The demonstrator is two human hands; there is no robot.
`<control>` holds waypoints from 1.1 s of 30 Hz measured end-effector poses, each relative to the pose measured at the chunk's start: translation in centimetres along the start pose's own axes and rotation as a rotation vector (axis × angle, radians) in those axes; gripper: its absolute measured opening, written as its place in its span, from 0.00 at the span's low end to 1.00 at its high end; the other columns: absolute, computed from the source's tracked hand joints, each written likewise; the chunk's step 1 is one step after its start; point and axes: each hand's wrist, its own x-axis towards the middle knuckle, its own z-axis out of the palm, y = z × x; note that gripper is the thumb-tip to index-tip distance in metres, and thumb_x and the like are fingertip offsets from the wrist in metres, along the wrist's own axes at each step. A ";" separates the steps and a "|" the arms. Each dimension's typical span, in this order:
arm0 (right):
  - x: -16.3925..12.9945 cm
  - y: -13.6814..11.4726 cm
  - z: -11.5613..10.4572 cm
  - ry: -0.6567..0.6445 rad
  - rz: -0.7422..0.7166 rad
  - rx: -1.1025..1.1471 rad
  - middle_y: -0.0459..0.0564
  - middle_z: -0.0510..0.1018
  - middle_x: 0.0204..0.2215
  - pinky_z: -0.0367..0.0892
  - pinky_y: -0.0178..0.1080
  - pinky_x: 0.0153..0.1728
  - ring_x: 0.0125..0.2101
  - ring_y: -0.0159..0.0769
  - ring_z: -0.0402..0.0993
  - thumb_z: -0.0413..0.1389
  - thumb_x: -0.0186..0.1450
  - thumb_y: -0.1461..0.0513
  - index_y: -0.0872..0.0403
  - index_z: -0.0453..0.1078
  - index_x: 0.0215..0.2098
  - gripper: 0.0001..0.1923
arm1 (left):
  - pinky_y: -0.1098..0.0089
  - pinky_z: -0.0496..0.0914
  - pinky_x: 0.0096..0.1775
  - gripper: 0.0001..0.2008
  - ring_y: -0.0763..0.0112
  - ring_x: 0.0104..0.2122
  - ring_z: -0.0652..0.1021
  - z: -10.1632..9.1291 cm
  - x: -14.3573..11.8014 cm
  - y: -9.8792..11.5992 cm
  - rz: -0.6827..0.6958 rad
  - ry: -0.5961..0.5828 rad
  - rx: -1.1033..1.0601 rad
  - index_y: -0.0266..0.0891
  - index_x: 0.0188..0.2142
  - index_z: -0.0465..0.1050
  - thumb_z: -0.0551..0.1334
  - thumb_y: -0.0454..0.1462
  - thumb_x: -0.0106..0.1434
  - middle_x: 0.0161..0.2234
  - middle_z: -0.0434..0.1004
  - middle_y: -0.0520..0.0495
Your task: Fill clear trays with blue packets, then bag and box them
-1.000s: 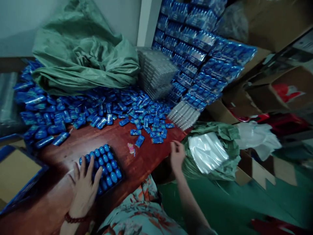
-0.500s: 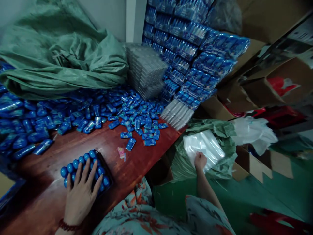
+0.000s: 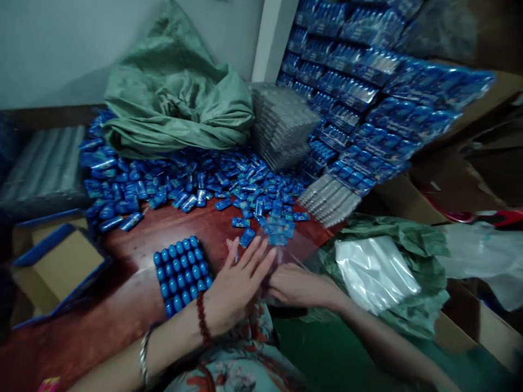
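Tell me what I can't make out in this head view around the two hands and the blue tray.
- Clear bag between left hand and right hand: transparent and motion-blurred; edges and grip unclear.
- Tray of blue pieces: its near corner is hidden by the left wrist.
- Print on loose blue packets: too small.
- Stacked blue packs: blurred, cut off by top edge.
- Box: partly cut off by shadow at left.

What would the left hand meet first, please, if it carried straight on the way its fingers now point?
Probably the loose blue packets just beyond the left hand fingertips, up and right across the table; depth is unclear, so it might pass above them.
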 end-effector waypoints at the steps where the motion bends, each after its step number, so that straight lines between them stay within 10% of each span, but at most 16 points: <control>1: 0.9 -1.0 -1.4 -0.051 -0.050 -0.031 0.48 0.78 0.27 0.61 0.35 0.30 0.27 0.35 0.70 0.52 0.60 0.65 0.52 0.74 0.29 0.08 | 0.49 0.46 0.61 0.37 0.52 0.60 0.62 -0.4 0.5 -0.1 -0.005 -0.052 -0.072 0.37 0.63 0.51 0.62 0.40 0.55 0.58 0.64 0.36; 6: 4.2 -1.1 -10.0 -0.210 -0.145 0.033 0.45 0.75 0.22 0.60 0.33 0.29 0.23 0.31 0.67 0.48 0.65 0.58 0.54 0.74 0.30 0.14 | 0.70 0.70 0.39 0.14 0.66 0.33 0.78 -4.2 -0.3 -3.1 -0.184 -0.130 -0.341 0.39 0.35 0.76 0.50 0.33 0.63 0.31 0.79 0.45; 10: 6.3 -3.3 -14.7 -0.120 -0.245 0.059 0.51 0.76 0.43 0.62 0.36 0.42 0.41 0.35 0.71 0.41 0.69 0.51 0.56 0.69 0.48 0.23 | 0.75 0.67 0.33 0.12 0.71 0.30 0.76 -8.6 -1.2 -5.9 -0.256 -0.076 -0.527 0.36 0.32 0.73 0.52 0.36 0.64 0.30 0.78 0.48; 19: 11.9 -10.4 -14.1 0.282 -0.172 -0.498 0.49 0.77 0.30 0.56 0.33 0.29 0.31 0.36 0.73 0.46 0.68 0.61 0.52 0.66 0.46 0.11 | 0.74 0.63 0.29 0.05 0.69 0.28 0.74 -14.1 -1.8 -8.2 -0.364 0.265 -0.045 0.37 0.38 0.63 0.56 0.36 0.62 0.28 0.72 0.50; 27: 14.0 -10.5 -15.4 0.464 0.038 -0.555 0.48 0.74 0.26 0.55 0.34 0.26 0.29 0.39 0.71 0.56 0.61 0.59 0.51 0.69 0.40 0.08 | 0.65 0.68 0.37 0.09 0.60 0.35 0.78 -17.7 -3.9 -8.1 -0.609 0.154 0.495 0.39 0.40 0.67 0.53 0.29 0.62 0.30 0.73 0.45; 33: 15.2 -9.4 -15.1 1.017 -0.001 -0.356 0.51 0.75 0.35 0.62 0.38 0.33 0.34 0.38 0.71 0.49 0.63 0.65 0.53 0.70 0.39 0.09 | 0.63 0.67 0.42 0.09 0.63 0.40 0.75 -20.9 -6.9 -7.1 -0.795 0.749 0.723 0.34 0.37 0.69 0.51 0.32 0.65 0.36 0.72 0.44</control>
